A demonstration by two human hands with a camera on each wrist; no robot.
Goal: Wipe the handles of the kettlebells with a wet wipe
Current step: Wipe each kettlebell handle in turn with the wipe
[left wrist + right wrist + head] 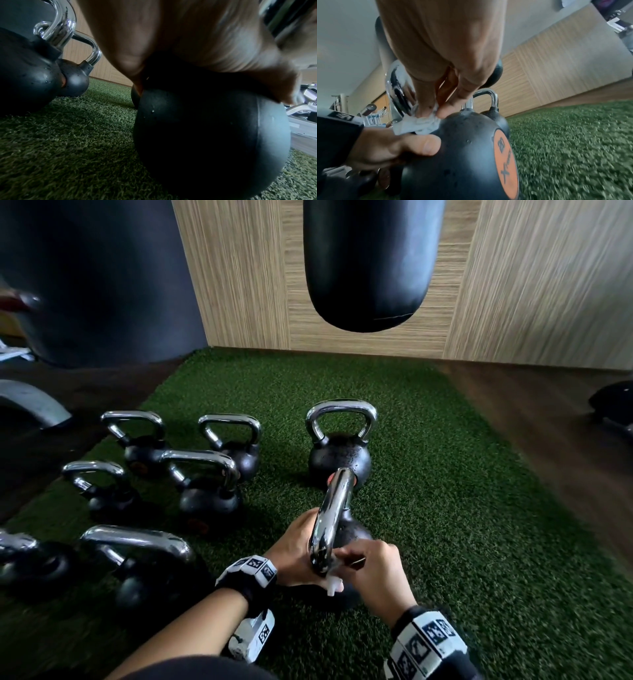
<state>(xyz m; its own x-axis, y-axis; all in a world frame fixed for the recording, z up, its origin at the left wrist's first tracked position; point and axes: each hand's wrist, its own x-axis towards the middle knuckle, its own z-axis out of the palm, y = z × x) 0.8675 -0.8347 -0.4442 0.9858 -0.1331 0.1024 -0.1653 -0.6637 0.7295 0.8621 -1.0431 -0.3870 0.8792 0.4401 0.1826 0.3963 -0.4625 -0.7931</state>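
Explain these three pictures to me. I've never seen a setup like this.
No machine here: a person works bare-handed, wearing one camera on the head and one on each wrist. The wide picture looks down from the head; the other two look along each hand. The left hand grips the nearest kettlebell atop its ball; the right hand pinches a white wet wipe at the foot of its chrome handle. Other kettlebells stand beside it on green turf. A punching bag hangs behind.

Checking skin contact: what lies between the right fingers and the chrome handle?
The wet wipe, pinched by the right hand against the handle; right wrist view.
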